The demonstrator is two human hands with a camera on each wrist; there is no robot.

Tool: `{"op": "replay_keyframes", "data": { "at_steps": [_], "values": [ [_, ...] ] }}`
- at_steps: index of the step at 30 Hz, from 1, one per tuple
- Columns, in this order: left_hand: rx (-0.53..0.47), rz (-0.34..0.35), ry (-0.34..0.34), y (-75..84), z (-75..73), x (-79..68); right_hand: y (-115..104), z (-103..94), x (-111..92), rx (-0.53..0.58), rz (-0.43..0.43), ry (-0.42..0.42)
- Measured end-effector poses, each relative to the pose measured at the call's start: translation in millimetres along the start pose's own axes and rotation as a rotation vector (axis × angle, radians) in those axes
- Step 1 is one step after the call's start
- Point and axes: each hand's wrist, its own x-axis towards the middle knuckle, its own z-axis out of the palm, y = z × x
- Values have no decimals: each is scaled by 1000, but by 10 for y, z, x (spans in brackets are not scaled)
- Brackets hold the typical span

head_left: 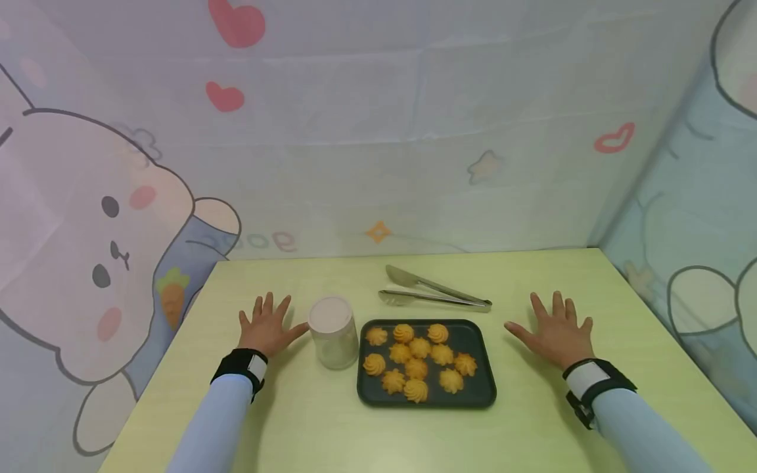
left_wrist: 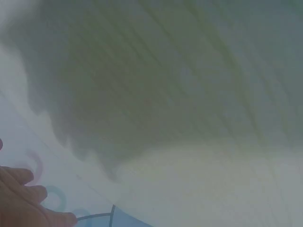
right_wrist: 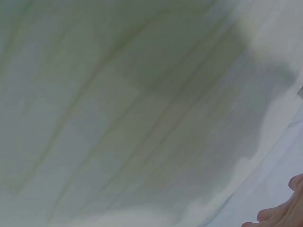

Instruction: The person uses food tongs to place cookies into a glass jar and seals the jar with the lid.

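Observation:
My left hand (head_left: pixel 267 332) is held with fingers spread over the left part of the table, its thumb tip close to a clear jar with a pale lid (head_left: pixel 332 332). To the right, my other hand (head_left: pixel 558 334) is spread in the same way and holds nothing. Between them lies a dark tray (head_left: pixel 434 396) with several golden piped cookies (head_left: pixel 416 368) on it. Behind the tray rests a pair of metal tongs (head_left: pixel 440 292), its arms apart and pointing left. In the wrist views, only the fingers (left_wrist: pixel 21 194) and a few fingertips (right_wrist: pixel 279 213) show at the edges.
The pale wood-grain table (head_left: pixel 319 427) ends at a patterned cloth backdrop (head_left: pixel 355 164) behind. Another cloth (head_left: pixel 698 210) hangs along the right side. The jar stands right beside the tray's left edge.

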Motion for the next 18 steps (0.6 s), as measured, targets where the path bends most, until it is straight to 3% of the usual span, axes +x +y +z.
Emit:
{"op": "replay_keyframes", "data": {
  "at_steps": [10,18],
  "values": [
    [-283,32,-88,46,-155,-81,-325,-67,-45,124,-55,-50],
    [-544,49,-79,188,-175,-175,-555,-109,-159,220,-71,-24]
  ]
}}
